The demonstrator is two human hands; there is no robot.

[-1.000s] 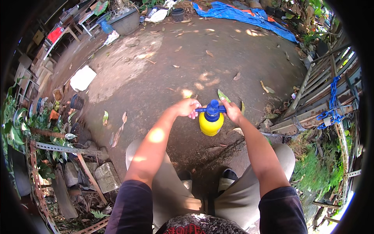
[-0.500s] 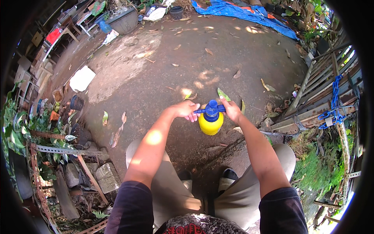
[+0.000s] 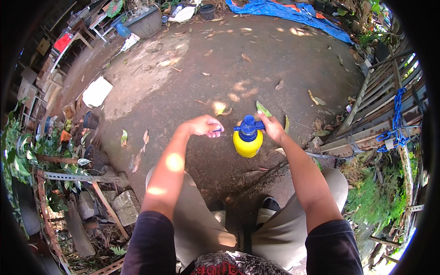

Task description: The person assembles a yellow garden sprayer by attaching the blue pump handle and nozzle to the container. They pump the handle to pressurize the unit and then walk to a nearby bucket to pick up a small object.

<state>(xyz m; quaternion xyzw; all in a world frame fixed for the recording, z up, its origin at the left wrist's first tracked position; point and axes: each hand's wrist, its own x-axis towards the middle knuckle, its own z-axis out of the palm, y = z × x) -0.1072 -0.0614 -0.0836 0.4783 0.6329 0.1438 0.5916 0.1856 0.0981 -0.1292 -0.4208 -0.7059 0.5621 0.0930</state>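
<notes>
My right hand (image 3: 273, 129) is closed around the blue handle of a pump spray bottle (image 3: 247, 144). The bottle has a round yellow tank and a blue pump head, and it is held upright in front of my knees. To the left of the bottle, apart from it, my left hand (image 3: 205, 126) is closed in a pinch. A small blue nozzle piece (image 3: 217, 130) shows at its fingertips, mostly covered by the fingers. The short blue spout on the bottle's left side points toward that hand.
Dry leaves (image 3: 246, 57) lie scattered on the dirt ground. A slatted gate (image 3: 366, 119) with a blue chain (image 3: 397, 114) stands at right. Concrete blocks (image 3: 126, 207) and plants are at left. A blue tarp (image 3: 284, 16) and a large grey tub (image 3: 145, 25) lie farther off.
My left hand has moved left, away from the bottle, with the small blue nozzle piece, which has come off the spout. My right hand and the bottle stay nearly in place.
</notes>
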